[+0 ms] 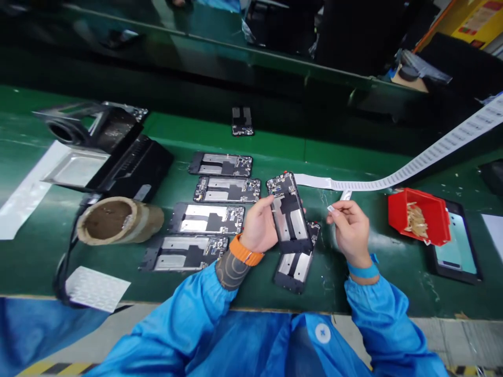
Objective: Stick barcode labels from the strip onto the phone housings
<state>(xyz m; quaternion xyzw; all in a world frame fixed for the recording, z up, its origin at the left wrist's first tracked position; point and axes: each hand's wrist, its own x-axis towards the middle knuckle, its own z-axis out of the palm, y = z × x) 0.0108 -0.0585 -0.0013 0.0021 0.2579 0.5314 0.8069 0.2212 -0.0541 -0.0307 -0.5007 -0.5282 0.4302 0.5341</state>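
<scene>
Phone frame (290, 214) held by the fingers of the left hand (260, 226) above another frame (293, 272) on the green worktop (330, 277), small white label (330, 208) pinched by the fingers of the right hand (352, 235)

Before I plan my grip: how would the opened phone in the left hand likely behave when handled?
The opened phone is probably stiff: it looks flat though the left hand holds it along one side. Its exposed circuitry looks fragile, so pressing there could cause damage. The bare, shiny metal panel may be somewhat slippery.
</scene>
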